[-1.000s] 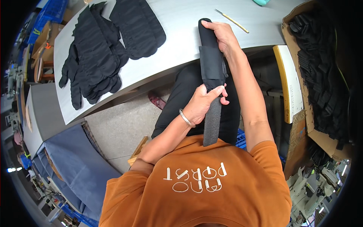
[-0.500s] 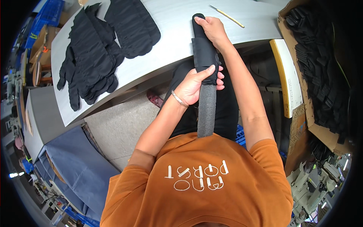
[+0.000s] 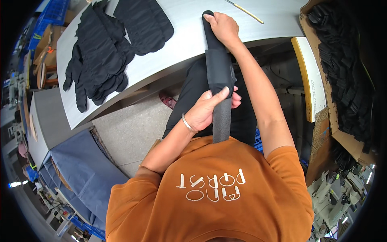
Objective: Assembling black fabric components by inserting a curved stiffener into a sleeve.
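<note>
I see the right hand pressing the far end of a long black strip onto the tabletop. The left hand pinches the strip lower down, over the lap, thumb on top. Black gloves, or so they seem, lie piled to the left.

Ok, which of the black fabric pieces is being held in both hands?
The long black strip, gripped by the left hand and right hand; the other pieces lie untouched on the table.
</note>
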`<act>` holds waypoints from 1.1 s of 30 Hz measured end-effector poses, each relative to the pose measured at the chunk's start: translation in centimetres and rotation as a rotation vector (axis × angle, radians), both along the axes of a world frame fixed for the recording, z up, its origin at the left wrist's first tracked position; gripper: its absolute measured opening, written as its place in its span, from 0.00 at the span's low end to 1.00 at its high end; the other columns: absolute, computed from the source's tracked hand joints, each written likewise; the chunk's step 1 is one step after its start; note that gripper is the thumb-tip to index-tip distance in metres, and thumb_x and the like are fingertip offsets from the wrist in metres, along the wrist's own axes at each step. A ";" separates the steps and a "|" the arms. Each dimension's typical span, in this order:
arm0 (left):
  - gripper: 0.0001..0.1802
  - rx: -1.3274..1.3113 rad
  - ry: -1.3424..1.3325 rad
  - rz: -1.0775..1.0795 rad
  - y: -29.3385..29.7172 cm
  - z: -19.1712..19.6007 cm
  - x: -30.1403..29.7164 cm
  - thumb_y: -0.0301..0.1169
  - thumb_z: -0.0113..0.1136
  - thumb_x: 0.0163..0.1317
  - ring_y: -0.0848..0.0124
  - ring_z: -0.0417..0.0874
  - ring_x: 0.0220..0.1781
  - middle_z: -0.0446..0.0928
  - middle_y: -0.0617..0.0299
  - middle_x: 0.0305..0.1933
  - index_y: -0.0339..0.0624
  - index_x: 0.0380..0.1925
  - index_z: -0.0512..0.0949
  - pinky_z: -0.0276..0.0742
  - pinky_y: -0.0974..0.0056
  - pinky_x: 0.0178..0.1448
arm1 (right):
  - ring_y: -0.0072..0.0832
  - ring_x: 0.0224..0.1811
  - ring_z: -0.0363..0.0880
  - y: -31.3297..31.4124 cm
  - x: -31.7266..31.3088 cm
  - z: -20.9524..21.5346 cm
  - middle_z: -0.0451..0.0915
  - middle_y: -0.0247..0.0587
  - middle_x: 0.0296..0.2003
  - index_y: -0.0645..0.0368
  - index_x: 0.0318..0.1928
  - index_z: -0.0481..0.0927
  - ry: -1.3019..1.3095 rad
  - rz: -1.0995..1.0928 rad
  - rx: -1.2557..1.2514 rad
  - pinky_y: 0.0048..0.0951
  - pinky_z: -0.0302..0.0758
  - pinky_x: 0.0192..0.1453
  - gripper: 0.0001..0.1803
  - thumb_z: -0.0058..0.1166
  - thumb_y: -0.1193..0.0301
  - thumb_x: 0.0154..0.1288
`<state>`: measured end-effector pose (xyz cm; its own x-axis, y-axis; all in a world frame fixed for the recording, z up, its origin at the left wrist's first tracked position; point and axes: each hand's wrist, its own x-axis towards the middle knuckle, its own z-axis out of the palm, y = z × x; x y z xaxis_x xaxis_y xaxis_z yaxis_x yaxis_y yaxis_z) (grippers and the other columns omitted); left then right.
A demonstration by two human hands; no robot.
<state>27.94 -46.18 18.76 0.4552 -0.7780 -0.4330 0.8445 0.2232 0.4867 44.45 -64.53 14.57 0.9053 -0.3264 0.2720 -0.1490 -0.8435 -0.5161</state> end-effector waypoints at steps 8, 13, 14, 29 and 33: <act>0.27 -0.159 0.119 0.018 -0.5 -1.1 2.6 0.46 0.47 0.76 0.58 0.83 0.57 0.78 0.45 0.57 0.31 0.59 0.71 0.79 0.53 0.64 | 0.52 0.31 0.81 -0.9 -0.2 -0.6 0.82 0.54 0.27 0.62 0.31 0.82 -0.006 0.016 0.018 0.45 0.75 0.39 0.29 0.51 0.46 0.69; 0.18 -0.070 -0.049 0.130 -0.3 -0.4 4.3 0.37 0.57 0.72 0.63 0.86 0.51 0.83 0.49 0.50 0.31 0.51 0.77 0.82 0.58 0.59 | 0.26 0.24 0.78 -0.2 -4.7 2.6 0.81 0.39 0.24 0.60 0.38 0.79 0.041 0.109 0.837 0.28 0.71 0.29 0.27 0.46 0.47 0.74; 0.18 -0.074 -0.086 0.187 -0.3 -0.6 4.6 0.36 0.57 0.72 0.63 0.85 0.51 0.83 0.50 0.51 0.31 0.51 0.77 0.81 0.59 0.60 | 0.21 0.24 0.76 -0.2 -7.3 3.3 0.81 0.36 0.24 0.60 0.39 0.78 0.070 0.077 0.860 0.24 0.69 0.29 0.25 0.46 0.48 0.74; 0.19 -0.010 -0.116 0.260 0.3 -0.5 7.0 0.34 0.59 0.71 0.60 0.86 0.48 0.82 0.47 0.49 0.27 0.51 0.75 0.83 0.53 0.58 | 0.09 0.25 0.57 4.8 -24.4 4.2 0.61 0.19 0.20 0.59 0.23 0.69 0.311 0.178 1.045 0.21 0.56 0.25 0.21 0.56 0.64 0.73; 0.29 -0.171 -0.049 0.218 0.1 -0.2 6.8 0.46 0.48 0.76 0.55 0.83 0.56 0.78 0.44 0.56 0.25 0.59 0.70 0.80 0.51 0.64 | 0.08 0.25 0.58 5.2 -24.1 4.0 0.64 0.18 0.21 0.59 0.25 0.72 0.247 0.142 1.240 0.19 0.57 0.25 0.19 0.56 0.64 0.74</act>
